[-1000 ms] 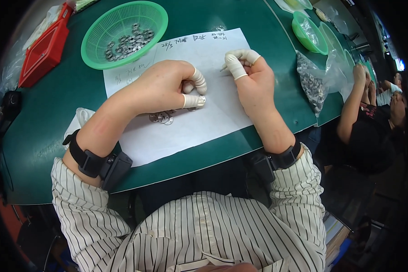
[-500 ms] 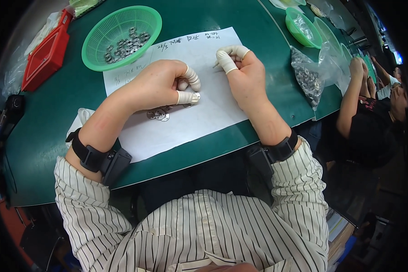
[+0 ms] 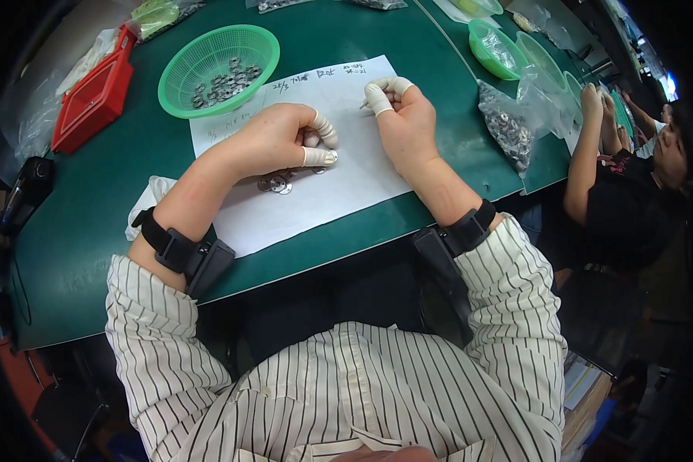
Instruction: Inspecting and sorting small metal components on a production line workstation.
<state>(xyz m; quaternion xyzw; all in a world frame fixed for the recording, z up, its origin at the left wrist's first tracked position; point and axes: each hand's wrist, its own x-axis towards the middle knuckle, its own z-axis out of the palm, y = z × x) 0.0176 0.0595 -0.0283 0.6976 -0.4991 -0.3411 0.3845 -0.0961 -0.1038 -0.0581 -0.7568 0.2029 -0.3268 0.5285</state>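
Note:
My left hand, with white finger cots on its fingertips, pinches a small round metal disc between thumb and fingers. Under and beside that hand, several similar flat metal discs with holes lie on a white paper sheet with handwriting on it. A short way to the right, my right hand is closed too, also in finger cots. From its fingertips pokes a short, thin pointed tip; the rest of that thing is hidden. The two hands are apart, over the paper.
Beyond the paper stands a green mesh basket with many metal discs. A red plastic tray is at the left, near a black device. On the right lie a clear bag of metal parts and a green bowl. A co-worker sits at the right.
The whole view has shifted slightly, showing more of the table's far side. Both hands keep nearly the same pose and grip.

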